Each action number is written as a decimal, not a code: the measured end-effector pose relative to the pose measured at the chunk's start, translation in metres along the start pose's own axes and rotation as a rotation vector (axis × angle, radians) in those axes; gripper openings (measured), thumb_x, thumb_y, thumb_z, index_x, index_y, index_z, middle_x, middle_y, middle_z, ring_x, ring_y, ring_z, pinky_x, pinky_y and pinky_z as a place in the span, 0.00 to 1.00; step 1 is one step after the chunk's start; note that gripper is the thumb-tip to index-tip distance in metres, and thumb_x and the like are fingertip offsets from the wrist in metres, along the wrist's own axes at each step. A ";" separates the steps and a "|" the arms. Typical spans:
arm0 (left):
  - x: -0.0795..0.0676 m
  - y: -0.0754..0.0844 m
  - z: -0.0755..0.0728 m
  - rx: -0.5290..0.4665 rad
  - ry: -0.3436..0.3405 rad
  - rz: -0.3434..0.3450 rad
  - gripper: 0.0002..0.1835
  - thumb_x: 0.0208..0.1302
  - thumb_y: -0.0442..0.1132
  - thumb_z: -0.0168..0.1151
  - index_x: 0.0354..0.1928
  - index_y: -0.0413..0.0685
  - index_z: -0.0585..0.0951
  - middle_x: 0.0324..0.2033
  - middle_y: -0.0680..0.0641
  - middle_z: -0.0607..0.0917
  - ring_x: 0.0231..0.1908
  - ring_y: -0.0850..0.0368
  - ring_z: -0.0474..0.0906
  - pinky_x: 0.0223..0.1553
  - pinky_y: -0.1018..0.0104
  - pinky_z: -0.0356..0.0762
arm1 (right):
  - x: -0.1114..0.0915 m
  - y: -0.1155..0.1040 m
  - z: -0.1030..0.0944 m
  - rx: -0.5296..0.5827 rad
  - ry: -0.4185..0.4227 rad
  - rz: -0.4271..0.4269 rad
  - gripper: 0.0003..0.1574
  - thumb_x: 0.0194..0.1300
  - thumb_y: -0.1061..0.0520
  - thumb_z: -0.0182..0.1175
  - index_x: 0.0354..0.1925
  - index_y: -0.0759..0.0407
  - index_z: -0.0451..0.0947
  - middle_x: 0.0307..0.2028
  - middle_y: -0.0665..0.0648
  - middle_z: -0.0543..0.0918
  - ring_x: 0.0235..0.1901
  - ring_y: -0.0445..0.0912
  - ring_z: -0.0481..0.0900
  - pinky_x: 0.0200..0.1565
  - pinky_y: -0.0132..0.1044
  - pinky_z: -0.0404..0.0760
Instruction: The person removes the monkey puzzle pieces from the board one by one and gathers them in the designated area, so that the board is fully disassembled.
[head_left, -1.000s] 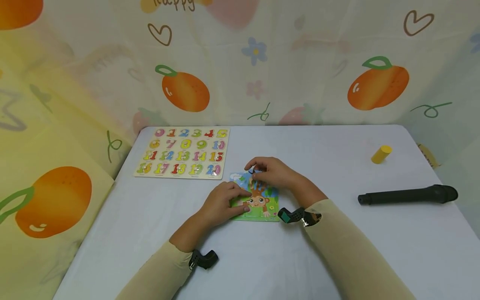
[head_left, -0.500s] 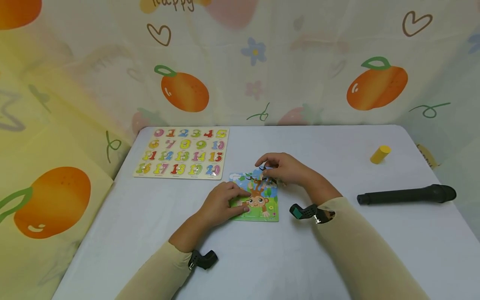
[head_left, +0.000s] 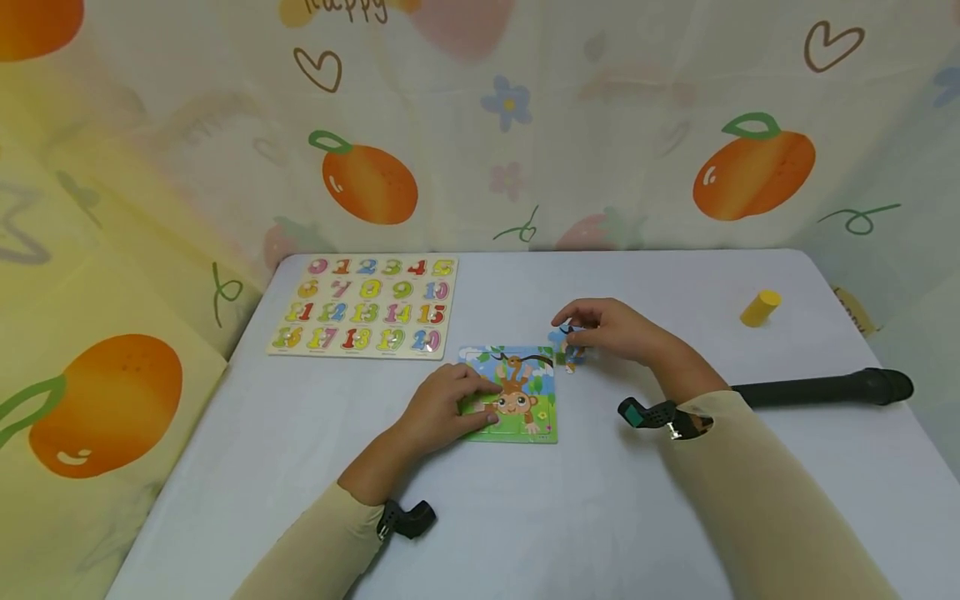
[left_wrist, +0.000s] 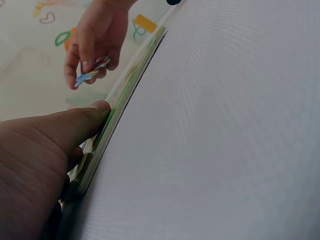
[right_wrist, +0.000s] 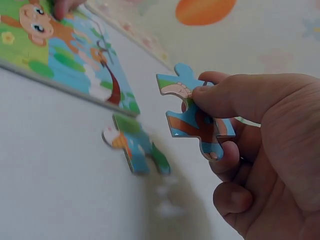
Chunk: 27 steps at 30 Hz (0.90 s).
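Note:
A small jigsaw puzzle board (head_left: 540, 417) with a monkey hanging from a branch lies mid-table. My left hand (head_left: 448, 404) rests on its left side, thumb and index finger touching the picture. To the board's upper right, my right hand (head_left: 617, 333) pinches a jigsaw piece (right_wrist: 184, 124), blue with brown markings, between thumb and fingers. Below it in the right wrist view is a second, blurred piece (right_wrist: 131, 142) in blue and green; I cannot tell whether it touches the table. A blurred whitish shape beneath that piece is too indistinct to name.
A wooden number board (head_left: 363, 304), 0 to 20, lies at the table's back left. On the right are a yellow cylinder (head_left: 761, 308) and a black microphone (head_left: 825, 387), partly hidden by my right forearm. A printed curtain (head_left: 555, 125) hangs behind the table.
My right hand has moved right, from over the puzzle's top edge to beyond its upper right corner, carrying puzzle pieces along. The branch at the top now shows. My left hand stays put.

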<state>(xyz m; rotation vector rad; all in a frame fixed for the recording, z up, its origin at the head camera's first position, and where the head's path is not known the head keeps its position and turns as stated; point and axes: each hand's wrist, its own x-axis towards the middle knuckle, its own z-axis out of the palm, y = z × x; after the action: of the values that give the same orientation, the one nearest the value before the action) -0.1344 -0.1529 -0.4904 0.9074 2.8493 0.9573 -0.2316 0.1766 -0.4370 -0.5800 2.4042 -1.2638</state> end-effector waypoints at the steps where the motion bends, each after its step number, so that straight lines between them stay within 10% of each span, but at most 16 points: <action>1: 0.000 0.000 0.000 0.001 0.002 0.002 0.20 0.63 0.50 0.80 0.55 0.57 0.90 0.46 0.55 0.84 0.44 0.58 0.74 0.45 0.60 0.72 | -0.002 0.003 -0.002 -0.004 0.001 0.005 0.18 0.73 0.63 0.67 0.59 0.58 0.86 0.37 0.55 0.82 0.40 0.51 0.78 0.44 0.42 0.76; 27: 0.001 0.000 0.000 0.005 0.000 0.001 0.20 0.63 0.50 0.81 0.55 0.56 0.90 0.46 0.54 0.85 0.44 0.58 0.74 0.45 0.60 0.73 | -0.031 0.038 -0.020 -0.101 0.020 0.072 0.16 0.70 0.64 0.70 0.55 0.56 0.89 0.44 0.55 0.88 0.40 0.48 0.78 0.42 0.35 0.77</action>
<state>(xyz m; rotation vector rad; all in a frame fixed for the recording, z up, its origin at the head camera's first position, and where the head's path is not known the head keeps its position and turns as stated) -0.1351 -0.1523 -0.4899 0.9088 2.8530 0.9503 -0.2219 0.2256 -0.4542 -0.5062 2.4936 -1.1287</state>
